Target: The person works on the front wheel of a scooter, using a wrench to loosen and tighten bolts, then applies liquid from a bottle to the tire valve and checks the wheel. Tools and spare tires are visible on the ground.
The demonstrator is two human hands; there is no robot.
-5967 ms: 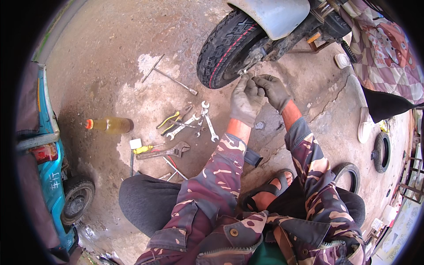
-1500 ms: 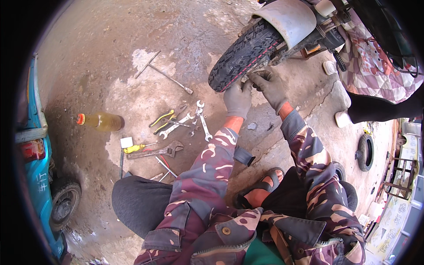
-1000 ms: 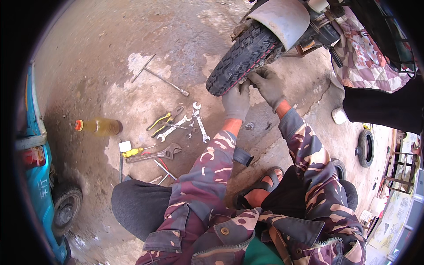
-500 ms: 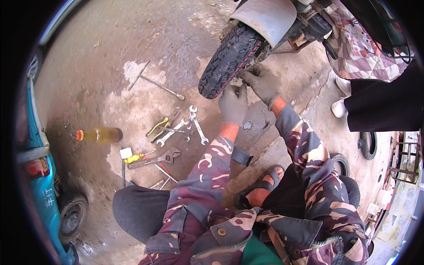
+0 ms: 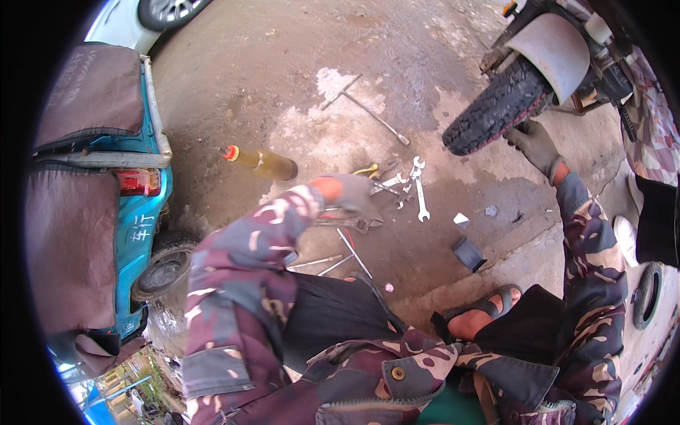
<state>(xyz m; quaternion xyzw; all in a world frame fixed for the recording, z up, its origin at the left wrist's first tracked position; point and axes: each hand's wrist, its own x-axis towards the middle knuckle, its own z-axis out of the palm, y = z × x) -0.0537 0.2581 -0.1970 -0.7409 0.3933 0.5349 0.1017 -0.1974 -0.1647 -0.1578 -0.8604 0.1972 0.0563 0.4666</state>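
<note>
Stained concrete floor lies beneath. Blurred, the left hand partly hides an adjustable wrench; its grip cannot be told. The right hand, fingers loosely bent, is by the motorcycle tyre, any hold unclear. Beyond the left hand are open-end wrenches, a red-capped bottle partly filled with yellowish liquid, and a teal vehicle.

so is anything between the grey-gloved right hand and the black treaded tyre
Nothing visible: the grey-gloved right hand is close beside the red-lined side of the black treaded tyre; contact is unclear.
</note>
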